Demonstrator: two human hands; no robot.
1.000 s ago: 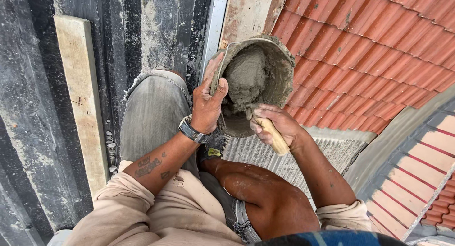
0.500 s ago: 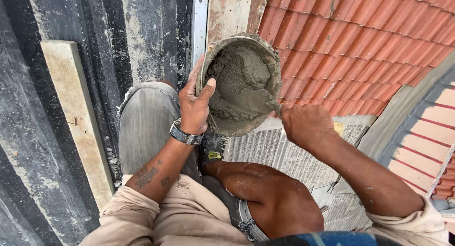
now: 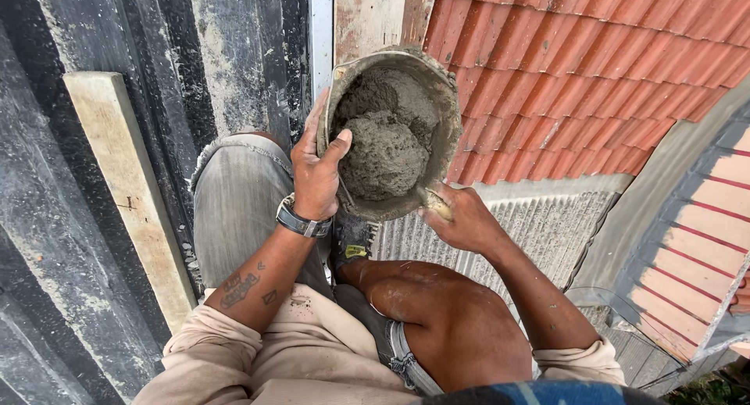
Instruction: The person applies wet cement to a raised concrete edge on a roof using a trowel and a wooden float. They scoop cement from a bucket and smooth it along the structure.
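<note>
Nearest me, my bare knee [image 3: 461, 327] is bent up. Just above it my right hand [image 3: 461, 217] is clenched on a wooden tool handle [image 3: 436, 204] at the bucket's [image 3: 445, 139] lower rim. My left hand [image 3: 316, 174] grips the near rim, thumb inside touching grey mortar [image 3: 383, 155]. Beyond lie red roof tiles [image 3: 586, 69].
</note>
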